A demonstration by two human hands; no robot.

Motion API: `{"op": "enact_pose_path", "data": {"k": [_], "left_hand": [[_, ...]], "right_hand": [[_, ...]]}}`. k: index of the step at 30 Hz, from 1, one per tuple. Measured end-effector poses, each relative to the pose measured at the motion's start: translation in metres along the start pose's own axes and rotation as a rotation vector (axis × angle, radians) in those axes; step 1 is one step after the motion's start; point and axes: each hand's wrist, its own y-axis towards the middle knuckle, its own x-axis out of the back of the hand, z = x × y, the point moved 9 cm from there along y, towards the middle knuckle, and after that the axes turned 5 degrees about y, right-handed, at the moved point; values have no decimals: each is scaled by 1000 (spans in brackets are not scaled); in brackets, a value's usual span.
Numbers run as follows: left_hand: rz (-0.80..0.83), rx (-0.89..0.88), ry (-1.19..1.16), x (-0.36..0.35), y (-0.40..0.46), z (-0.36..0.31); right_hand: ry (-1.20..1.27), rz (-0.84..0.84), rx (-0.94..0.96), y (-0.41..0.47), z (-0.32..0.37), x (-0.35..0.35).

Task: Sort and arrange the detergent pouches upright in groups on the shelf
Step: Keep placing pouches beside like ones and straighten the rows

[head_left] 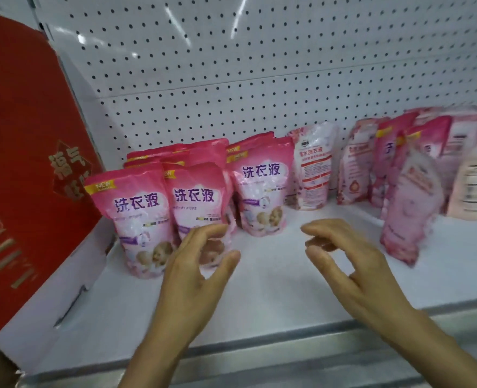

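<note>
Pink detergent pouches stand upright on the white shelf (pixel 273 289). At the left is a group with blue lettering: a front pouch (pixel 136 217), a second one (pixel 198 203) beside it, a third (pixel 262 186) further back, and more behind them. A paler pouch (pixel 314 169) stands at the back centre. More pink pouches (pixel 383 161) crowd the right, one (pixel 411 208) standing forward and blurred. My left hand (pixel 198 264) hovers open just in front of the second pouch. My right hand (pixel 352 259) is open over bare shelf, holding nothing.
A large red gift box (pixel 27 152) with gold lettering leans at the left end of the shelf. A white pegboard wall (pixel 259 65) closes the back. A cream bottle (pixel 475 183) stands at the far right. The shelf's grey front edge (pixel 287 351) runs below my hands.
</note>
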Motion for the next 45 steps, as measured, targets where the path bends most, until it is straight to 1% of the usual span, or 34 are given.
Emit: {"op": "enact_pose_path", "data": {"k": [6,9,12,17,22,25,27,31,36,39,41,43,45], "left_hand": [[214,47,-171,-119,-16,-76],[279,57,-225,-175,-24,-112],[300,86,-267,-219,-27,-140],[235,201,-325,-265,-15,-156],[49,234,-208,-280,24,-155],[25,236,-49,-289,43,-149],[13,269,15,-285,50,-140],[-63,399,-83,-270,66,-107],[-203,500,-231,-259,99,-79],[-194,509,-318,-271,120,-68],[-142,512,-328,-280,130,-63],[-82,502,-335,-288,137,-61],[-83,488,-328,-289,138,-62]], "right_hand": [[-41,-4,-137,-47,-48,113],[-47,6,-180,-68,-69,171],[-52,-2,-218,-90,-91,222],[-3,17,-339,-106,-120,273],[67,37,-370,-79,-139,287],[78,37,-374,-48,-148,285],[70,43,-346,-23,-152,282],[-18,69,-262,37,-160,274],[-341,148,-67,124,-158,243],[-618,304,-71,160,-171,216],[-727,353,-74,172,-177,210],[-683,371,-58,174,-176,212],[-577,415,-90,167,-178,218]]}}
